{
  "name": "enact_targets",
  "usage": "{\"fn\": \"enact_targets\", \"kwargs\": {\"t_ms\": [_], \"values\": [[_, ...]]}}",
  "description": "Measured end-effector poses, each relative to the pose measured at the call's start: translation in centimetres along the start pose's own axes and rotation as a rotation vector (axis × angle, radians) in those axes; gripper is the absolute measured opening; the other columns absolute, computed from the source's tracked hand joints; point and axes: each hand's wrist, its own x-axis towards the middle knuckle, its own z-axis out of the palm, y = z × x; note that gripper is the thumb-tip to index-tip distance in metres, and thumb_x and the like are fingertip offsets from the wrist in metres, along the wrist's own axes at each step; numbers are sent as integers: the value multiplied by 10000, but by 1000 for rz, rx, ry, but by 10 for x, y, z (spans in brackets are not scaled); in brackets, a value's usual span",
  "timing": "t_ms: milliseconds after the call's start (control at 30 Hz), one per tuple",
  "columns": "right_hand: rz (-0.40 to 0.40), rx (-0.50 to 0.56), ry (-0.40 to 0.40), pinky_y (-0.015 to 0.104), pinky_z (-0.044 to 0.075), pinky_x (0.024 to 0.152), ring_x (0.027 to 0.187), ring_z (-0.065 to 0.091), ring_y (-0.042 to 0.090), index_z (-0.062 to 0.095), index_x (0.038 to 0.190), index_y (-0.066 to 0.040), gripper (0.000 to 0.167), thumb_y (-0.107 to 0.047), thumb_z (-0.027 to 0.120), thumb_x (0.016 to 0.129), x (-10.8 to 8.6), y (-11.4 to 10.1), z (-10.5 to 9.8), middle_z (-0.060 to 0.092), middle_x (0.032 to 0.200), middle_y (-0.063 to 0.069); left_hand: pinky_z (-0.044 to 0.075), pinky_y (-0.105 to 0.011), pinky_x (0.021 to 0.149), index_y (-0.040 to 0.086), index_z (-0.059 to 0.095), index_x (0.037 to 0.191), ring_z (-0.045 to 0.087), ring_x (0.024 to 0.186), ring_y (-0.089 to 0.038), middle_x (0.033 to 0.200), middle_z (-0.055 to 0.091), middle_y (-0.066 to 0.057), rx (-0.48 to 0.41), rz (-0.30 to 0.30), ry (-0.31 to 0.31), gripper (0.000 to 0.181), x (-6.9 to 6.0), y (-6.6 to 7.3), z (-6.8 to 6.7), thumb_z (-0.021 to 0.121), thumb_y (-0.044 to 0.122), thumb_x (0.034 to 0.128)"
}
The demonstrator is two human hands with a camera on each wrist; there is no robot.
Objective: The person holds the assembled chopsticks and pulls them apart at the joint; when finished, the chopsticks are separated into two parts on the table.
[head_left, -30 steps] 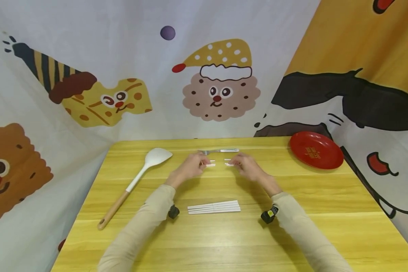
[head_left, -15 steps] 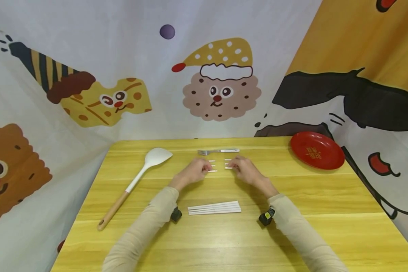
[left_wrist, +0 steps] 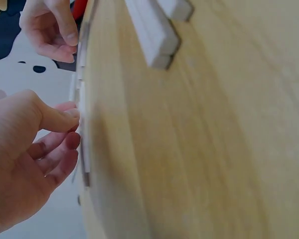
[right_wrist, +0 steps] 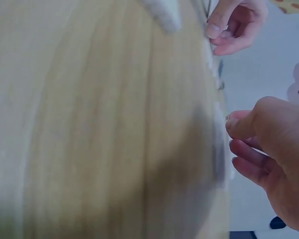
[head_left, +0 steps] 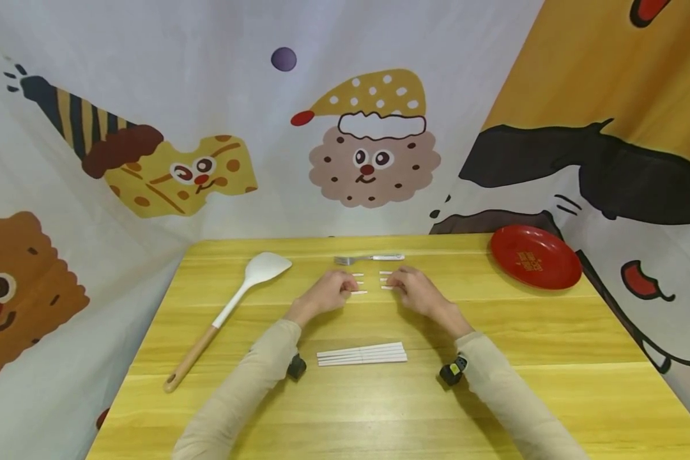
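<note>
In the head view my left hand (head_left: 330,291) is at the table's far middle. Its thumb and fingers pinch the nearest of three short white sticks (head_left: 359,292) on the left. My right hand (head_left: 416,291) lies opposite, its fingertips beside the nearest of three similar sticks (head_left: 387,287) on the right. Both rows are partly hidden by fingers. In the left wrist view the left thumb (left_wrist: 65,119) meets the stick's edge. The right wrist view shows a small gap between the right thumb (right_wrist: 239,125) and a blurred white stick (right_wrist: 219,144); its fingers are loosely bent.
A bundle of several white sticks (head_left: 362,354) lies nearer the person. Behind the hands is a fork (head_left: 388,257). A white spatula (head_left: 232,300) with a wooden handle lies left, and a red plate (head_left: 552,265) back right against the printed cloth (head_left: 253,217).
Since one second ago both hands have shifted slightly toward the person, and a third stick now shows in each row. Over the last half second the hands and sticks barely move.
</note>
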Motion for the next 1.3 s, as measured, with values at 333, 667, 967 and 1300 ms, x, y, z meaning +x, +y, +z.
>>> {"fn": "enact_targets", "kwargs": {"t_ms": [333, 667, 967, 1300], "values": [[-65, 48, 0, 342, 592, 782, 885, 667, 208, 748, 1023, -34, 171, 29, 746, 864, -11, -29, -21, 691, 972, 69, 541, -265, 785, 46, 722, 1113, 607, 886, -133, 975, 656, -27, 88, 55, -69, 174, -36, 23, -11, 632, 27, 965], [-76, 138, -141, 323, 588, 775, 877, 653, 172, 728, 1036, -27, 157, 27, 725, 888, -28, -62, -29, 698, 988, 62, 524, -211, 755, 58, 700, 1164, 596, 886, -104, 1011, 647, -10, 31, 26, -187, 186, -73, 52, -12, 627, 102, 998], [-61, 193, -269, 272, 576, 799, 893, 651, 130, 731, 1032, -69, 132, -21, 719, 909, -40, -81, -17, 699, 1001, 40, 512, -187, 755, 81, 724, 1091, 576, 863, -62, 1002, 657, -6, 22, 53, -229, 142, -90, 56, 3, 664, 85, 963], [-62, 258, -308, 218, 555, 771, 873, 626, 102, 740, 997, -65, 112, -13, 717, 902, -49, -85, 1, 695, 978, 34, 460, -174, 672, 95, 736, 1014, 500, 761, -45, 902, 623, 11, 28, 65, -228, 213, -94, 54, 8, 637, -50, 894]]}}
